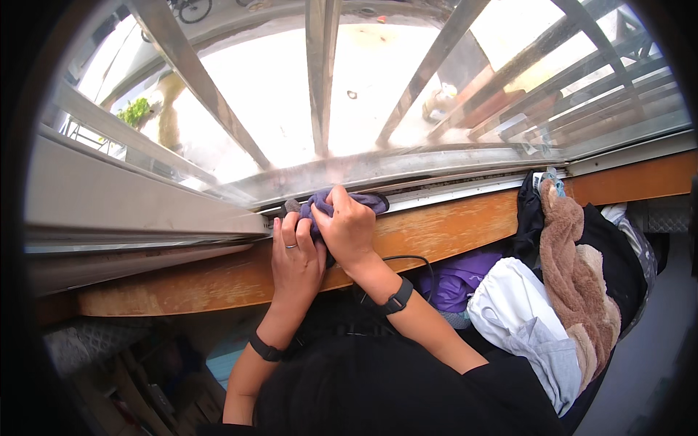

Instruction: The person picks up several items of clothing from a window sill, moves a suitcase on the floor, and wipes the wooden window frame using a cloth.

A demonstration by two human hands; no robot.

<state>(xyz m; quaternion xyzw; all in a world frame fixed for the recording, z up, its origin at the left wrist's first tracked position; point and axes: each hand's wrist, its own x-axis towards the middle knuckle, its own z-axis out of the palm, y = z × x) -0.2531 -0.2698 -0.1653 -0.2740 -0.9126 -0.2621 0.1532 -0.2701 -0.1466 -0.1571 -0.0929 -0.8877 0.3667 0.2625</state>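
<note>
A bunched greyish-purple cloth (373,202) lies in the track (436,195) of a sliding window. My right hand (349,231) grips it from above, thumb and fingers pinched into its folds. Beside it, my left hand (297,253), with a ring on one finger, has its fingers curled against the left part of the cloth at the sill's edge. Part of the cloth is hidden beneath both hands. Just left of them ends the pale frame (147,191) of a window sash. Below the track runs a worn orange-brown wooden sill (447,231).
Metal window bars (322,82) stand behind the opening, with bright ground outside. At right a brown fleece cloth (567,240), a black cloth (529,210) and a white garment (512,294) hang or lie in a heap. Near them are a purple cloth (461,278) and a dark cable (420,257).
</note>
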